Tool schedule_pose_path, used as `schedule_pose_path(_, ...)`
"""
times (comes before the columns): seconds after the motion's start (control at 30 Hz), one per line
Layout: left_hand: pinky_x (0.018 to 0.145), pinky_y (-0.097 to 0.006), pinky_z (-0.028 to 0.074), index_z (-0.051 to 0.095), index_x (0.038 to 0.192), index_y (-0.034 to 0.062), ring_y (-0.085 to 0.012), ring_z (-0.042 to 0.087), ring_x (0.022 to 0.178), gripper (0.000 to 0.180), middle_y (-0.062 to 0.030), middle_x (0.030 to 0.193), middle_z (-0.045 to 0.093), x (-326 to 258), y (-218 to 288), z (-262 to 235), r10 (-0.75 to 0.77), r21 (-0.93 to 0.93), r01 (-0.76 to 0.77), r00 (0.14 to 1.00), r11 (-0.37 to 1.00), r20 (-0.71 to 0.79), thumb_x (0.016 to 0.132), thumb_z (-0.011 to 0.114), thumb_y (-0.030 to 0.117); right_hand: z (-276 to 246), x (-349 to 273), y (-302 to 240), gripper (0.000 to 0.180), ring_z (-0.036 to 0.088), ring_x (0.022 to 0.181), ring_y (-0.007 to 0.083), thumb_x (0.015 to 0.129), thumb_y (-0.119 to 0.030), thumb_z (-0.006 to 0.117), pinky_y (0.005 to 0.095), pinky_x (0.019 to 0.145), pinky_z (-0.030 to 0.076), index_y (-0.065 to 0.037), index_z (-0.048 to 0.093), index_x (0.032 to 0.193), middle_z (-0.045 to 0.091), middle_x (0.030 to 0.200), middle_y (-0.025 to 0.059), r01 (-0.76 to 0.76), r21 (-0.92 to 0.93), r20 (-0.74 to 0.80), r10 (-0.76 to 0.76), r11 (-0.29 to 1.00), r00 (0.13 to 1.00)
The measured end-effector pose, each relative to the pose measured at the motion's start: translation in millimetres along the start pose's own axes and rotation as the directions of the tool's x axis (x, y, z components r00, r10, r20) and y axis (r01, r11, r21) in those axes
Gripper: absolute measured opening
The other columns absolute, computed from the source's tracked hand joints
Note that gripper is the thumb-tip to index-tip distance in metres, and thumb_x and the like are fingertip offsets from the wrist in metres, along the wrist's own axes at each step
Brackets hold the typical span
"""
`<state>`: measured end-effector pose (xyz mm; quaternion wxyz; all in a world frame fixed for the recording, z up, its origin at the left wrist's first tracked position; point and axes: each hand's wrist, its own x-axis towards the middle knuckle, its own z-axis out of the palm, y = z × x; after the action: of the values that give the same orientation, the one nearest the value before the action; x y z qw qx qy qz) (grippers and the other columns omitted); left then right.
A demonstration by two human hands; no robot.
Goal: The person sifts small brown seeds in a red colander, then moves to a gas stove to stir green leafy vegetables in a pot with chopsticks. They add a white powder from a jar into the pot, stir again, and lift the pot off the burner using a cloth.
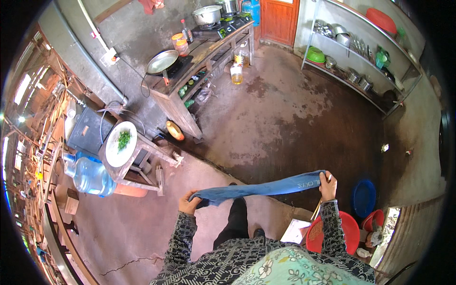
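A long blue cloth (261, 190), folded into a narrow band with pale lettering near one end, stretches between my hands in front of my body. My left hand (189, 204) grips its darker left end, fingers closed over the fabric. At the other end, my right hand (327, 186) pinches the top corner; a ring shows on a finger. The band slopes slightly up toward the right and hangs above the floor, touching no furniture. What the cloth was folded from cannot be made out.
A small table (154, 153) at left bears a white plate (114, 151) with chopped greens, beside a large water bottle (90, 175). Beyond is a cooking bench (173, 102) with a pan (162, 61). Right are metal shelves (349, 50), a blue basin (364, 198) and a red basin (349, 230).
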<state>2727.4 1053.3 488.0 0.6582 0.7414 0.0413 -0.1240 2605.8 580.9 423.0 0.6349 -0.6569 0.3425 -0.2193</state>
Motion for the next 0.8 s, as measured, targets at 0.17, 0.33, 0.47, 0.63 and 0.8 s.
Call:
schedule_pose_path(0.17,0.079,-0.034,0.057,0.061,0.108,-0.0007,-0.0193,0.067,0.087,0.029,-0.0095,0.099,0.066,47.7,7.4,16.5,0.098,-0.272,-0.081,0.994,0.959,0.051,0.080,0.061,0.000,19.0,51.3,-23.2,0.013,0.040,0.049,0.0016,0.092,-0.014,0.060,0.0205,0.041,0.031,-0.005,0.063,0.083,0.047,0.062,-0.0063,0.021,0.053,0.004,-0.021,0.998,1.000)
schedule_pose_path(0.33,0.068,-0.037,0.060,0.058,0.111,0.0002,-0.0196,0.066,0.081,0.036,-0.0091,0.095,0.065,86.3,55.1,52.0,0.046,-0.316,-0.013,0.994,0.949,0.098,0.075,0.059,-0.004,24.7,90.1,-25.8,0.012,0.043,0.049,0.0025,0.093,-0.014,0.058,0.0197,0.040,0.035,-0.003,0.063,0.091,0.053,0.069,-0.0047,0.068,0.047,-0.118,-0.062,0.997,0.991)
schedule_pose_path(0.47,0.054,-0.027,0.054,0.059,0.110,0.0009,-0.0143,0.064,0.075,0.034,-0.0065,0.092,0.065,132.3,68.9,55.9,0.172,-0.329,-0.129,0.979,0.935,0.106,0.077,0.065,-0.003,21.5,110.2,-15.5,0.016,0.051,0.059,0.0043,0.094,-0.014,0.056,0.0210,0.043,0.046,0.001,0.061,0.098,0.057,0.080,-0.0014,0.092,0.105,-0.208,-0.069,0.990,0.976)
schedule_pose_path(0.63,0.052,-0.023,0.052,0.064,0.105,0.0008,-0.0112,0.063,0.067,0.025,-0.0041,0.085,0.067,154.0,115.5,93.0,0.247,-0.292,-0.193,0.955,0.937,0.164,0.083,0.072,0.011,11.3,136.0,-2.4,0.016,0.051,0.060,0.0047,0.096,-0.017,0.055,0.0220,0.045,0.046,-0.002,0.060,0.097,0.055,0.078,-0.0023,0.108,0.088,-0.349,-0.071,0.990,0.934)
schedule_pose_path(0.8,0.058,-0.026,0.052,0.064,0.106,0.0003,-0.0125,0.063,0.071,0.035,-0.0045,0.087,0.067,209.3,126.8,133.4,0.433,-0.362,-0.334,0.870,0.870,0.238,0.083,0.073,0.024,-3.5,175.1,-13.3,0.020,0.048,0.056,0.0035,0.097,-0.020,0.054,0.0209,0.044,0.042,-0.001,0.060,0.097,0.056,0.075,-0.0029,0.187,0.011,-0.331,-0.173,0.982,0.928)
